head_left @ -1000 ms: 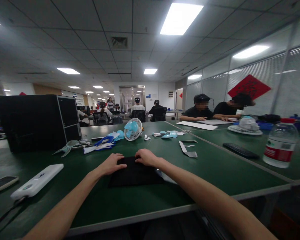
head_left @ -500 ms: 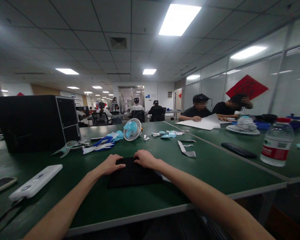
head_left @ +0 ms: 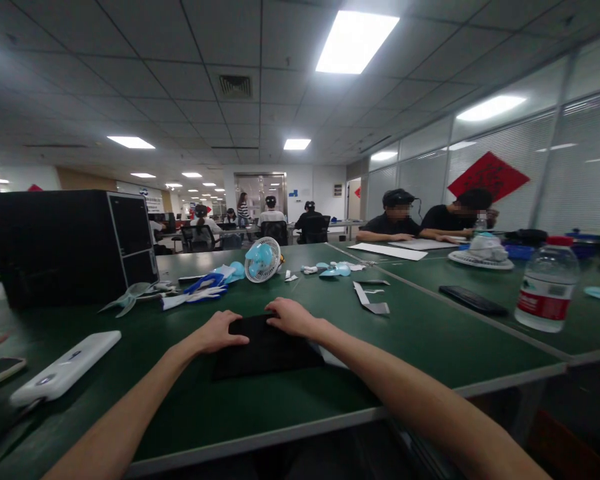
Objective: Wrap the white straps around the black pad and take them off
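Note:
A flat black pad lies on the green table in front of me. My left hand rests on its far left corner, fingers curled down onto the edge. On the far right corner sits my right hand, fingers bent over the top edge. Both hands press on the pad and neither lifts it. Something white pokes out from under the pad's right side.
A small blue desk fan, blue-white gloves, fan blades and grey strips lie beyond the pad. A black box stands at left, a white device nearer. Water bottle and phone at right. People sit behind.
Both hands stay on the pad's far corners. The view has drifted slightly. The white sheet lifted by a person at the back right lies flat again.

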`<state>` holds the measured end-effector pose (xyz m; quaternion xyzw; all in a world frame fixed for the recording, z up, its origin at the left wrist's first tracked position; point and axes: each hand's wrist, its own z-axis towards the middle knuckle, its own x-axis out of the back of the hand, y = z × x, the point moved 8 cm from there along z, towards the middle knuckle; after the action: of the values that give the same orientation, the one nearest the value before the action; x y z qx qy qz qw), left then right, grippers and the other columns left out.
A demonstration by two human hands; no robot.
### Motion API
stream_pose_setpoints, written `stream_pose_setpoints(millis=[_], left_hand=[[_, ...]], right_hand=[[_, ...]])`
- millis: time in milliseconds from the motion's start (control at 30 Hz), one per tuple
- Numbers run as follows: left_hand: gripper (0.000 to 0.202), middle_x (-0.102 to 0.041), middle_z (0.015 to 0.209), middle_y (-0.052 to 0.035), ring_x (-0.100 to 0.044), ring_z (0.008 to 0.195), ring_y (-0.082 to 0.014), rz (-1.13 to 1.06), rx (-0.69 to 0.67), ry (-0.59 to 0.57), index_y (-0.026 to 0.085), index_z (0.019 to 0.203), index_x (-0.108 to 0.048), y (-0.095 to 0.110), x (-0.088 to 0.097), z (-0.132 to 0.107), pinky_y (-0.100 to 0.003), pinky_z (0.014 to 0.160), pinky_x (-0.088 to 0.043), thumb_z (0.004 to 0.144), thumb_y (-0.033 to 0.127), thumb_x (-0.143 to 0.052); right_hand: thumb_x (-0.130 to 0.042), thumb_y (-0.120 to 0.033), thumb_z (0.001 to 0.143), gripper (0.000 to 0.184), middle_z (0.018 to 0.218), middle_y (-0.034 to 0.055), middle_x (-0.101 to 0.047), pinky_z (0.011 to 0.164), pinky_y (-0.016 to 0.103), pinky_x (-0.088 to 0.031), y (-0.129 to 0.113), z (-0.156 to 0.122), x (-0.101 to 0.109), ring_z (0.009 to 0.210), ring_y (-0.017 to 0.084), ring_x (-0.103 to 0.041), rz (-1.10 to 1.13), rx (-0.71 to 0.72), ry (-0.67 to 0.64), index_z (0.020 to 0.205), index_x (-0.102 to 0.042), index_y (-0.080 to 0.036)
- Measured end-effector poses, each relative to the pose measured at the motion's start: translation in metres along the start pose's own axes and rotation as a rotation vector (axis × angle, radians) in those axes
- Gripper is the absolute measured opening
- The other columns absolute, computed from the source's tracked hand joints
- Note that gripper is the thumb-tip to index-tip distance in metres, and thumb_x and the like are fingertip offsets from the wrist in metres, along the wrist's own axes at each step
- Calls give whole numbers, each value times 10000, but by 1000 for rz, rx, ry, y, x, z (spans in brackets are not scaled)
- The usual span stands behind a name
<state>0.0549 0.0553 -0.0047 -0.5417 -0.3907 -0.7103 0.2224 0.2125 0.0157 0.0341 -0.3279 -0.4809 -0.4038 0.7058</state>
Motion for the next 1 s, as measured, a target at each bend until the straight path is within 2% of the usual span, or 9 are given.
stream_pose_setpoints(millis=[67, 167, 267, 367, 467, 567, 767, 1000], left_hand=[[799, -523, 1264, -108, -454, 1168, -290, -9, 13, -3, 203, 1245, -519, 1, 1, -2, -372, 982, -366, 631, 714, -539], [813, -504, 1292, -112, -442, 1184, -300, -31, 39, -22, 202, 1258, -504, -1, 1, -3, -383, 976, -372, 630, 718, -536], [823, -497, 1299, -114, -441, 1184, -303, -47, 49, -23, 200, 1257, -504, -6, 0, -2, -386, 971, -375, 621, 721, -541], [830, -496, 1297, -117, -437, 1188, -299, -48, 39, -15, 193, 1258, -505, -10, -2, 1, -378, 973, -371, 618, 721, -543], [831, -498, 1295, -115, -441, 1186, -290, -42, 31, -8, 188, 1262, -501, -13, -4, 3, -365, 973, -371, 624, 719, -541], [840, -504, 1289, -114, -451, 1177, -278, -26, 21, -3, 177, 1268, -496, -13, -6, 5, -350, 968, -375, 635, 728, -521], [871, -483, 1308, -122, -441, 1185, -280, -15, 46, -26, 167, 1296, -467, -17, -9, 7, -345, 953, -384, 639, 738, -506], [850, -504, 1278, -129, -447, 1169, -291, -4, 15, -7, 165, 1275, -487, -13, -7, 7, -376, 974, -362, 641, 731, -505]], right_hand=[[-557, -367, 820, 322, 1024, 73, -633, 751, 238, -425, 21, -7, 16, 889, 168, -592, -38, -85, 53, 1077, -612, -181], [-525, -370, 839, 281, 1033, 75, -628, 776, 243, -418, 74, -30, 40, 921, 175, -589, -227, -317, 65, 1037, -601, -185], [-550, -331, 819, 288, 1043, 150, -613, 787, 311, -432, 128, -67, 58, 951, 243, -588, -322, -474, 58, 1018, -592, -126], [-608, -339, 773, 362, 1077, 204, -587, 768, 354, -453, 174, -105, 66, 971, 289, -583, -380, -599, 24, 1034, -576, -90], [-590, -388, 778, 414, 1115, 202, -577, 760, 361, -465, 206, -134, 62, 983, 289, -588, -424, -703, -71, 1075, -559, -101], [-514, -337, 825, 333, 1097, 196, -601, 770, 363, -463, 216, -143, 57, 971, 280, -602, -417, -694, -113, 1058, -575, -107], [-455, -137, 801, 249, 1038, 187, -644, 785, 340, -457, 213, -139, 54, 955, 269, -617, -414, -684, -103, 968, -638, -110], [-460, -153, 796, 255, 986, 188, -667, 748, 318, -455, 214, -141, 67, 879, 259, -642, -390, -719, -76, 915, -681, -111]])
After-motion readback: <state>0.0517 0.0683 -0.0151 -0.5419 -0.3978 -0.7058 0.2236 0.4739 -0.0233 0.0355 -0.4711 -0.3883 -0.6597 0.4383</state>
